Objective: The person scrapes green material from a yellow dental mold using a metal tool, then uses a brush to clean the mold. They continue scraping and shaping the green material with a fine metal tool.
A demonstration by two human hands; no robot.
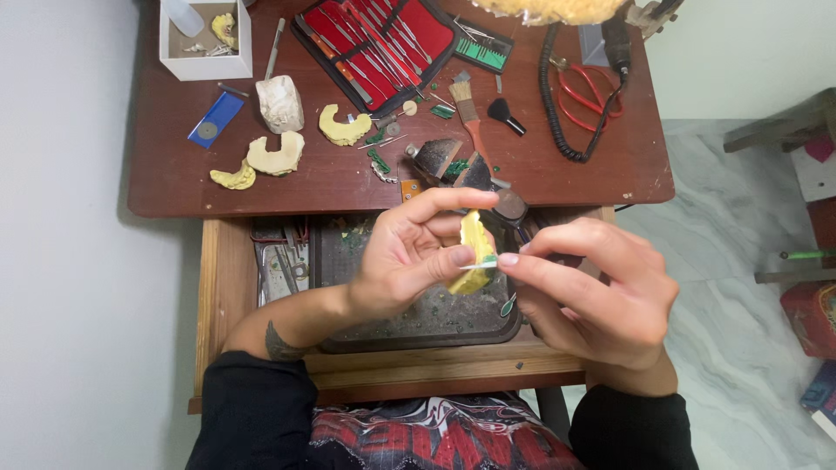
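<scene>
Head view, looking down. The brown bench (183, 183) fills the upper half of the frame, with an open drawer below it at centre holding a dark tray (418, 326) flecked with green scraps. At upper centre lies an opened red instrument case (418, 30); at upper left a white box (209, 61); at left centre several loose plaster casts (277, 154); at upper right a coiled black cord (557, 104) and red pliers (601, 91). At frame centre, above the tray, the left hand (401, 261) holds a yellow dental cast (475, 252) on edge, its grip pressed together on the piece with the thumb at the lower side and the index finger arched over the top. The right hand (601, 292), wrist bent inward, pinches a small green wax strip (488, 260) between thumb and index fingertip, touching the cast's right edge; its other fingers are curled. The cast is judged light, rigid and brittle, likely to chip at its thin ridges, so best held across the thick base; the strip appears soft, easily bent, calling for a light pinch.
</scene>
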